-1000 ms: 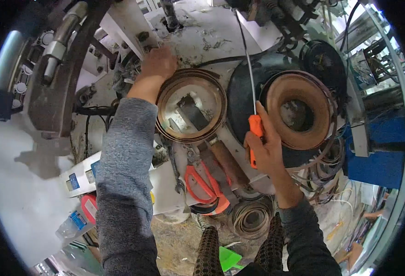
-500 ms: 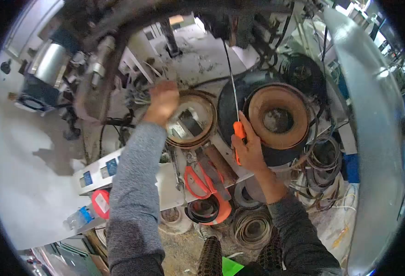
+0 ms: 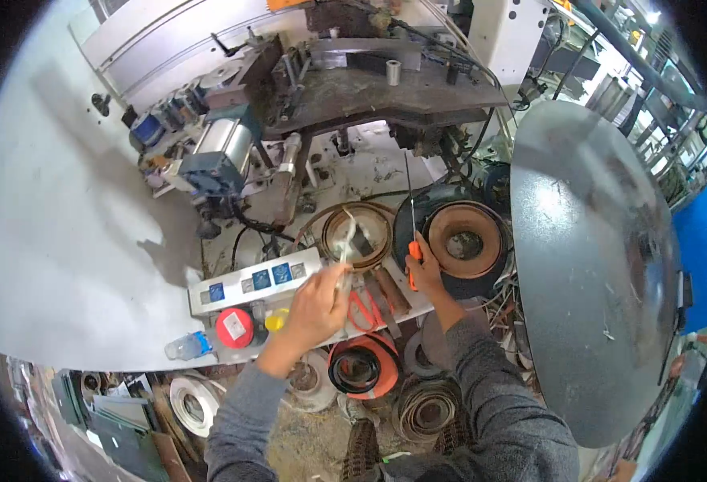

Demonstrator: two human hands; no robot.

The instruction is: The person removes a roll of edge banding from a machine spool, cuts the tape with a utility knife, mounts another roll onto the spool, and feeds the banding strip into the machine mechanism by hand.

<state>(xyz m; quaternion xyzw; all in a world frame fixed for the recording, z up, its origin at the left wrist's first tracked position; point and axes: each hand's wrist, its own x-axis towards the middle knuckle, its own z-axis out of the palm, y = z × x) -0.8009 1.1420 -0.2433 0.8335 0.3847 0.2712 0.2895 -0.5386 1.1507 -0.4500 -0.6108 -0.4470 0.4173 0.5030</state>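
My right hand [image 3: 427, 271] is closed around the orange handle of a long-shafted screwdriver [image 3: 414, 255], its shaft pointing away from me toward the machine's underside. It is beside a brown ring-shaped roll [image 3: 442, 251] that lies on a black disc. My left hand [image 3: 319, 308], slightly blurred, is closed on a thin pale strip [image 3: 348, 233] that sticks up from the fingers. Behind that strip lies a coil of brown banding [image 3: 385, 248] with a dark piece inside it. Red-handled scissors [image 3: 362, 312] lie just right of my left hand, partly hidden.
A white power strip [image 3: 309, 259] runs along the bench at left, near a red round container [image 3: 234, 328] and a plastic bottle [image 3: 188, 346]. The machine's metal table [image 3: 353, 96] overhangs the back. A large grey panel [image 3: 594, 273] stands at right. Rolls lie on the floor below.
The view has tilted upward, showing more of the machine. My left hand has come back from beside the brown coil toward me, and a pale strip now shows in it. My right hand still grips the screwdriver.
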